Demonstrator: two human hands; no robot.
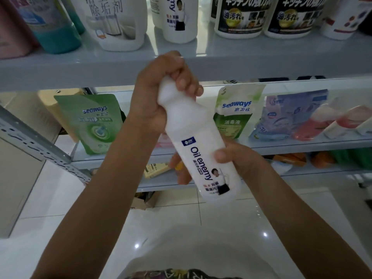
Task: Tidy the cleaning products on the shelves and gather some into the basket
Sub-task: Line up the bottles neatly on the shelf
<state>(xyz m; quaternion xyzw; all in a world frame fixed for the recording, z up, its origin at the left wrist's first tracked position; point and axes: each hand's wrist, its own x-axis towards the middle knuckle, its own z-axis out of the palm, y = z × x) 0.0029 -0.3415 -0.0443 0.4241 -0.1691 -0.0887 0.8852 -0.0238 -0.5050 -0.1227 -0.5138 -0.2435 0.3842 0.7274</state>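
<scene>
Oil enemy bottle [198, 137]: white, tilted, mid-air betw both hands. Green Seaways pouch [92, 121] on shelf [291, 147] behind, left of L hand [159, 101], which fists round bottle's cap end. R hand [239, 160] grips lower body, thumb in front. Seaways disinfectant pouch [233, 111] stands above R hand.

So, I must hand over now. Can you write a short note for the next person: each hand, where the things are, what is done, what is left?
Left hand: grips the top of the white Oil enemy bottle.
Right hand: grips the bottle's lower body. The bottle is tilted, in front of the shelves.
Upper shelf: a matching bottle stands there. A green Seaways pouch is on the shelf below.
Done: one bottle in hand. The basket is not in view.
Left: shelve or basket this bottle, then go on tidying.
</scene>
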